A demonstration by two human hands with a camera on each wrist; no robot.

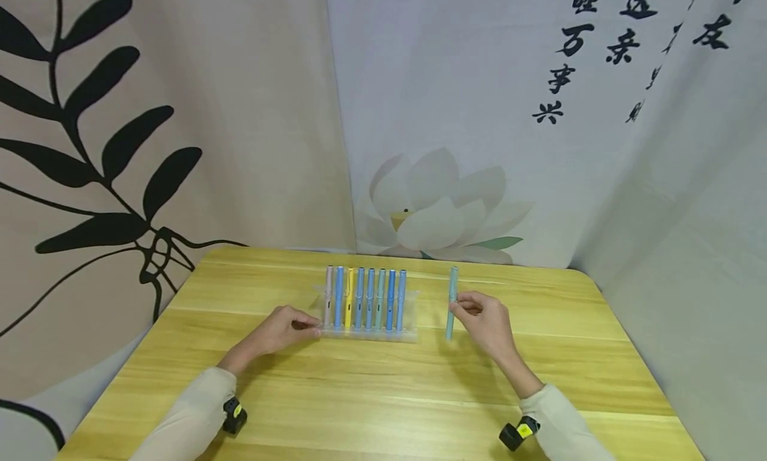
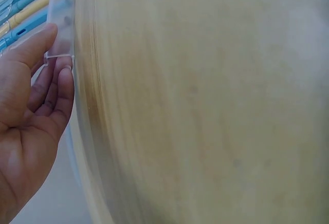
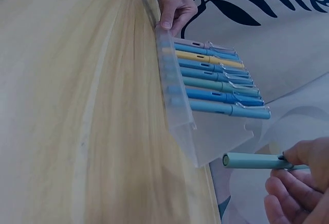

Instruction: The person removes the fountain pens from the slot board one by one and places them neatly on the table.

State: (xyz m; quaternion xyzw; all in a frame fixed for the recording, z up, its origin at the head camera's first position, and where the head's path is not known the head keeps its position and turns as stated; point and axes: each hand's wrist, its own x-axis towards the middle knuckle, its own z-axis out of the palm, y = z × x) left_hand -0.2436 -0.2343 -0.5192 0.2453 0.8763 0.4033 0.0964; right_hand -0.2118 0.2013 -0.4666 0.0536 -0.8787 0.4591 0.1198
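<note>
In the head view, a person's left hand is pinching the left front corner of a clear pen stand on a wooden table. Eight pens are standing side by side in the stand, with a yellow pen sitting third from the left. The right hand is holding a pale green pen nearly upright, to the right of the stand and apart from it.

In the left wrist view, the thumb is pressing on the stand's edge from above while the fingers are curling beneath it.

In the right wrist view, the right hand is gripping the pale green pen between thumb and fingers, its free end pointing toward the stand without touching it, while the left hand is grasping the stand's far end
</note>
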